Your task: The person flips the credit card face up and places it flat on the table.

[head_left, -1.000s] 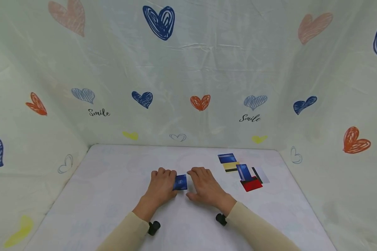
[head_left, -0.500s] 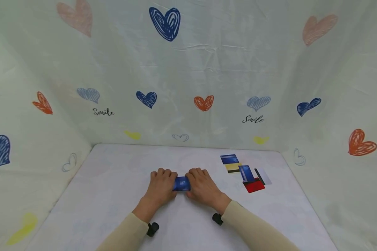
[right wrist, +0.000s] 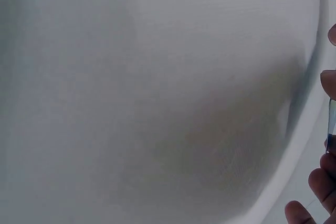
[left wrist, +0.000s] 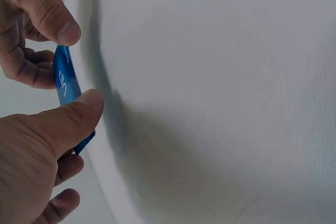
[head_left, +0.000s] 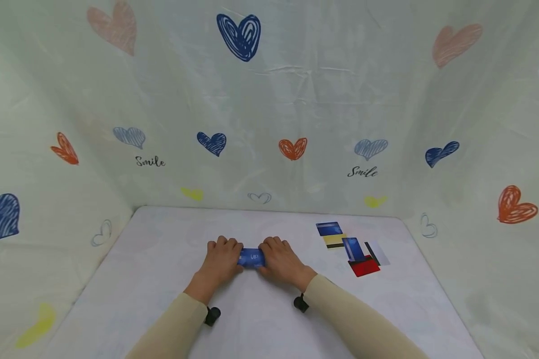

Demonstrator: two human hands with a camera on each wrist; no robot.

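Both hands hold one blue card [head_left: 251,258] with white "VIP" lettering, above the white table [head_left: 260,319]. The left hand [head_left: 221,262] pinches its left end, and the right hand [head_left: 283,262] grips the right end. Seen from the left wrist, the blue card [left wrist: 65,77] is held between thumbs and fingers, and the ends under the fingers are hidden. In the right wrist view only some fingertips [right wrist: 321,182] and a thin sliver of the card [right wrist: 331,124] show at the right edge.
To the right on the table lie several overlapping cards: a blue card [head_left: 329,229], a yellow card [head_left: 334,240], another blue card [head_left: 352,249], a red card [head_left: 365,267] and a whitish card [head_left: 379,253] with a black stripe. A heart-printed curtain [head_left: 296,109] surrounds the table.
The right hand has closed in from the right and taken hold of the card's right end. Since then both hands have moved slightly left and away with the card. The head view has shifted a little.
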